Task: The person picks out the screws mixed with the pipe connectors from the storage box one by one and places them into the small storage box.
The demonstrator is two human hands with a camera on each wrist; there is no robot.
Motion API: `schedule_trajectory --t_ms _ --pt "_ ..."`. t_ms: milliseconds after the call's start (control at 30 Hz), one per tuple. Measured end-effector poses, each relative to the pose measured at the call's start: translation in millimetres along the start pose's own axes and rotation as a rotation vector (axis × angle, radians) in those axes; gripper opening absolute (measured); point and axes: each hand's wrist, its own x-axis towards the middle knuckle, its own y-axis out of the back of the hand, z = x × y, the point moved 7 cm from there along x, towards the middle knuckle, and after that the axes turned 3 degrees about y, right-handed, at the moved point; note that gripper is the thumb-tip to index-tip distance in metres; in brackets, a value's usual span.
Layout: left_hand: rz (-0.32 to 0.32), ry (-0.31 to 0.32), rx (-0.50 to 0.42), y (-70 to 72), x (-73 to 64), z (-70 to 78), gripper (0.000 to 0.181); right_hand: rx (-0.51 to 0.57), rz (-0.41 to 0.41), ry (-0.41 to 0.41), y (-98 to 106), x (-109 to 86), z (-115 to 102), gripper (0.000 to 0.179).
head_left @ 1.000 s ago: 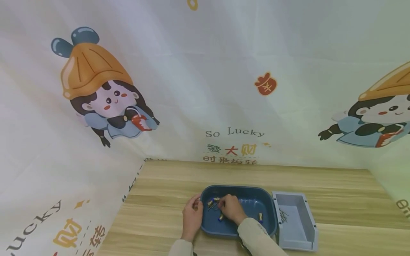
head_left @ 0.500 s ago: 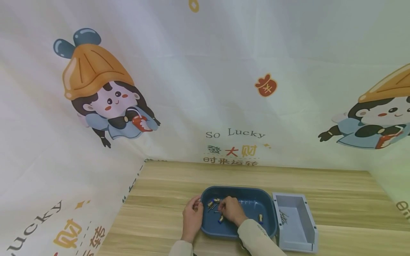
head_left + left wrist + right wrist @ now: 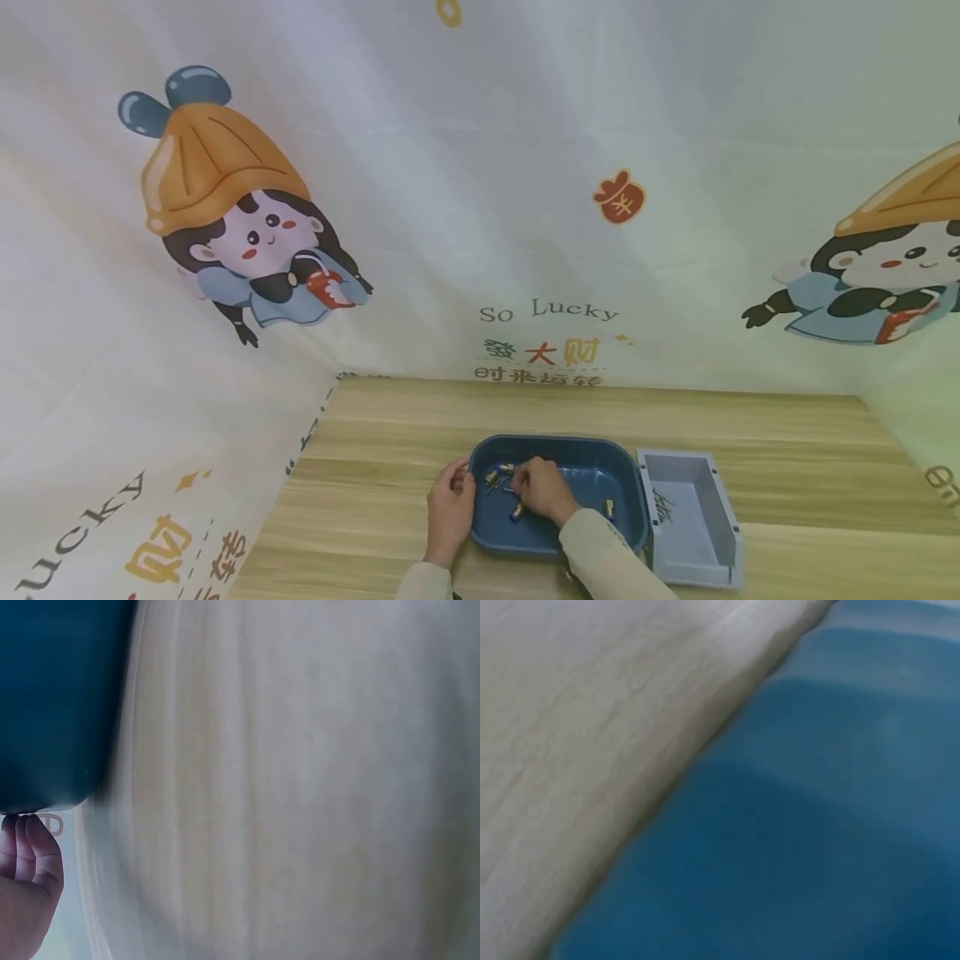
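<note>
A blue basin [image 3: 525, 542] with rounded corners sits on the wooden table. My left hand [image 3: 450, 512] grips its left rim; in the left wrist view the fingertips of that hand [image 3: 30, 877] meet the basin's wall [image 3: 56, 697]. Inside the basin, the curled fingers of my right hand [image 3: 546, 490] reach down among small screws [image 3: 492, 485]. I cannot tell whether they pinch a screw. Several brass-coloured fittings with blue ends lie about: one fitting [image 3: 517, 512] just below the right hand, another [image 3: 609, 507] at the basin's right side.
A grey open bin [image 3: 693, 517] stands against the basin's right side, with several thin dark screws [image 3: 662, 507] inside. Behind the wooden table [image 3: 390, 433] hangs a printed cloth [image 3: 480, 208], which also closes off the left and right sides.
The right hand's fingertips shift slightly among the screws, and a small screw near them changes its position. The left hand stays at the basin's rim.
</note>
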Motion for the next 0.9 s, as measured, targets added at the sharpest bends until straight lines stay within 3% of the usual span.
schedule_trajectory --t_ms 400,900 --pt "0.018 0.007 0.026 0.5 -0.7 -0.3 0.026 0.027 -0.029 -0.069 7 -3.7 6 0.011" --pt "0.025 0.017 0.037 -1.2 0.7 -0.7 0.027 0.062 0.019 0.001 22 -5.7 -6 0.009"
